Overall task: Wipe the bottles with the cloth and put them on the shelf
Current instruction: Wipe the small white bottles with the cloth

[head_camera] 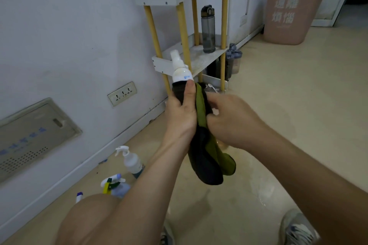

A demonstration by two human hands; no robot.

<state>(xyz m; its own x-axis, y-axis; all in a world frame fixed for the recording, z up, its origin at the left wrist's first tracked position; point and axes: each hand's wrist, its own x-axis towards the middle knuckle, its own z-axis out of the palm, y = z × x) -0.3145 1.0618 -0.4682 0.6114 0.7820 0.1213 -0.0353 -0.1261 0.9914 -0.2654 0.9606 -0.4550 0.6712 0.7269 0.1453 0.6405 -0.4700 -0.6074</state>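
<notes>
- The white spray bottle (180, 69) is up in the air in front of the shelf (201, 59). Its lower body is wrapped in the green-and-black cloth (209, 157), with only the nozzle and shoulder showing.
- The left hand (181, 113) grips the wrapped body, thumb pressed just under the white shoulder. That hold goes through fabric, so the bottle could slide out if the cloth slips.
- The right hand (229, 117) is curled round a bunch of cloth just beside the bottle. A hard tug there could twist the bottle loose.
- A long tail of cloth hangs below both hands and looks likely to snag or drag when the bottle goes to the shelf.
- On the middle tier a grey water bottle (208, 30) stands upright. A careless placement next to it could knock it over.
- Down by the wall, a white trigger sprayer (130, 160) and a second sprayer (114, 185) sit on the floor near the person's knee (89, 217). One shift of the legs could tip them.
</notes>
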